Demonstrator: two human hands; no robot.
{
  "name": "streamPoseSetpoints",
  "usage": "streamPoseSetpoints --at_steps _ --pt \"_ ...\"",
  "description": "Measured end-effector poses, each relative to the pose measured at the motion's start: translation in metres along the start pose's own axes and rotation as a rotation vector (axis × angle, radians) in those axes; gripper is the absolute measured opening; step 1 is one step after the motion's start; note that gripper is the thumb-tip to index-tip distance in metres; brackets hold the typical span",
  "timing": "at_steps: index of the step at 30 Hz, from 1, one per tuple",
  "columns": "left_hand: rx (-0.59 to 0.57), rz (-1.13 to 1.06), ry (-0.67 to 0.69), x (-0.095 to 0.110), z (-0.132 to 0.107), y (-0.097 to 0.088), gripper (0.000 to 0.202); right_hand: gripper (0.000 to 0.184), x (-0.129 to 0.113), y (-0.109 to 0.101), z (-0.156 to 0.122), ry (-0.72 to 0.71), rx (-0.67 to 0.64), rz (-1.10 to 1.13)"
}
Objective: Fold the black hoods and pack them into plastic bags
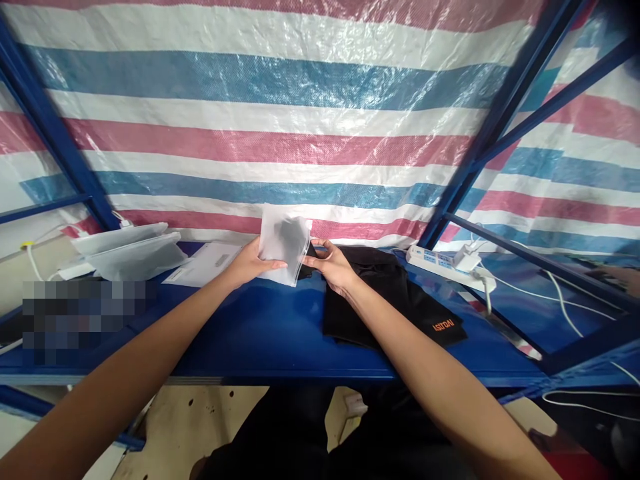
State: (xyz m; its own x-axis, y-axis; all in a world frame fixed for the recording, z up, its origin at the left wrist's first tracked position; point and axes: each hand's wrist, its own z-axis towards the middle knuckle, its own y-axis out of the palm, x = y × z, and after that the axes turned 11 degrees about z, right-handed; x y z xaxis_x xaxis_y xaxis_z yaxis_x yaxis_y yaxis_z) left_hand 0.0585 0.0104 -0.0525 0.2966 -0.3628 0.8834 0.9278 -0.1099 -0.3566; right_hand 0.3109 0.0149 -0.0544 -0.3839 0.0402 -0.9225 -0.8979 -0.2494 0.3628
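Near the middle of the blue tabletop's [250, 340] far edge, I see a pale, frosted pouch [277, 247] with a dark patch. The left hand [250, 263] pinches its left side; the right hand [334, 268] curls at its right, pinching what I can't tell.

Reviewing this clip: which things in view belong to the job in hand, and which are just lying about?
In the job:
- frosted bag, held by the left hand, right hand at its edge
- black cloth, probably
- similar translucent bags at left, probably

Just lying about, it seems:
- power strip
- white plug on it
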Motion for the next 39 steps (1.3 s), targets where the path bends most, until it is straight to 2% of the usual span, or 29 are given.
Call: streamPoseSetpoints --at_steps 3,6,8,10,16,21,25,30,34,39 --pt "-0.093 -0.105 -0.135 -0.005 -0.001 -0.006 0.080 0.073 -0.001 -0.003 0.001 0.033 0.019 0.030" --pt "-0.299 -0.209 -0.238 -0.014 -0.002 -0.011 0.063 0.071 0.001 -0.006 0.004 0.032 0.043 0.110" --pt "-0.437 -0.244 -0.212 -0.018 -0.003 -0.011 0.061 0.070 0.002 -0.006 0.005 0.029 0.033 0.182" --pt "-0.498 -0.259 -0.158 -0.019 -0.004 -0.008 0.060 0.069 0.002 -0.005 0.005 0.027 0.011 0.236" --pt "-0.405 -0.208 -0.046 -0.018 -0.008 0.009 0.053 0.070 -0.003 0.001 0.002 0.007 0.026 0.318" --pt "-0.282 -0.023 0.032 -0.020 -0.005 0.024 0.062 0.076 -0.001 0.006 0.000 -0.019 0.059 0.325" --pt "-0.332 0.075 0.117 -0.021 -0.004 0.030 0.066 0.076 0.003 0.008 0.001 -0.010 0.090 0.362" --pt "-0.436 0.058 0.100 -0.021 -0.004 0.043 0.067 0.071 0.007 0.009 0.003 0.029 0.073 0.402" --pt "-0.503 0.092 0.108 -0.020 -0.002 0.052 0.064 0.075 0.011 0.015 0.002 0.012 0.027 0.432" --pt "-0.507 0.122 0.103 -0.016 -0.002 0.059 0.064 0.079 0.014 0.024 -0.001 -0.018 0.011 0.375"
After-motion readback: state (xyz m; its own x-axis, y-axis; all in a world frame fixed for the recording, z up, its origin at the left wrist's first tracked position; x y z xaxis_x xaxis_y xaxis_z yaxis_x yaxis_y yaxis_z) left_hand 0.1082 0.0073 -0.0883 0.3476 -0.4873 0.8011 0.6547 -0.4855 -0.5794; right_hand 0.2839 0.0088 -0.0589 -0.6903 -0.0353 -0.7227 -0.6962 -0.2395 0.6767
